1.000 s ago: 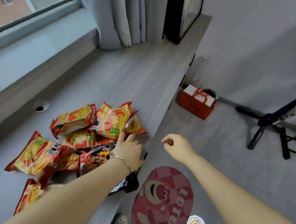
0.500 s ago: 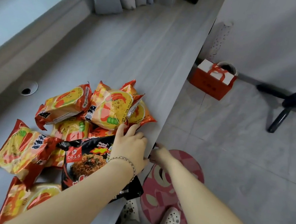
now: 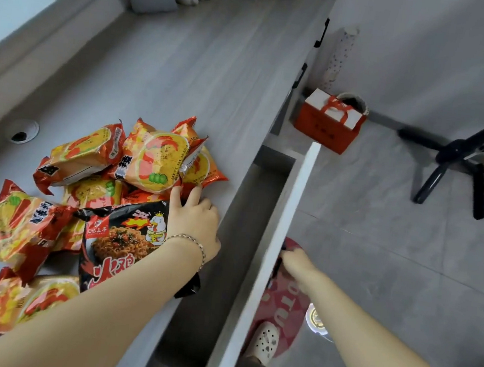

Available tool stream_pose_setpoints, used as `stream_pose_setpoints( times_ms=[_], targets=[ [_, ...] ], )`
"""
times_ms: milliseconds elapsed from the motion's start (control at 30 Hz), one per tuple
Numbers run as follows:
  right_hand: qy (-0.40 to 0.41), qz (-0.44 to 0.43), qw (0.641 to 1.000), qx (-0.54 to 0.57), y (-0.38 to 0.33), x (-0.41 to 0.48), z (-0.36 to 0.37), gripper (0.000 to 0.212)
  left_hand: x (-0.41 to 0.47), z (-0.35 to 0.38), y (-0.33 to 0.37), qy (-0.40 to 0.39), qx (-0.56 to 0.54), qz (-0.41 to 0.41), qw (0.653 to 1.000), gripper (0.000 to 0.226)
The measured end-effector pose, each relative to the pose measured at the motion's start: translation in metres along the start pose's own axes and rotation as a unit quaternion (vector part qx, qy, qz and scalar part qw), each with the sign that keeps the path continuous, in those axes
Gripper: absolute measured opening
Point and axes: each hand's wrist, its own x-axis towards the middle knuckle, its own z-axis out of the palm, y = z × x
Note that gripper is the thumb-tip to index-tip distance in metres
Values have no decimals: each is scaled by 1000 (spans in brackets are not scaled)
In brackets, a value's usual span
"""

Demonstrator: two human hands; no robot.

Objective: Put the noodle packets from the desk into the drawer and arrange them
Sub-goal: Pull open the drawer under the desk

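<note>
On the desk, noodle packets under loosely spread left grip, right grip clasping drawer front.

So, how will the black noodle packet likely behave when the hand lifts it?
The black noodle packet looks puffed and crinkled, so probably light, with floppy ends. Its glossy film may slip in the left hand. The noodle block inside could crack if squeezed.

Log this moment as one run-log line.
stage: drawer open, nothing visible inside | right hand: at drawer front | left hand: resting on noodle packets | packets: all on desk
</note>
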Motion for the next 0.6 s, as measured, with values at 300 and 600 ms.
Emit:
stream_pose_setpoints(
  times_ms=[300,600],
  targets=[
    [81,-322,731,-597,13,-47,-55,42,-3,-3,11,-26,28,-14,999,46],
    [70,-123,667,-731,32,-46,-76,47,-2,-4,9,-30,41,-19,999,44]
  ],
)
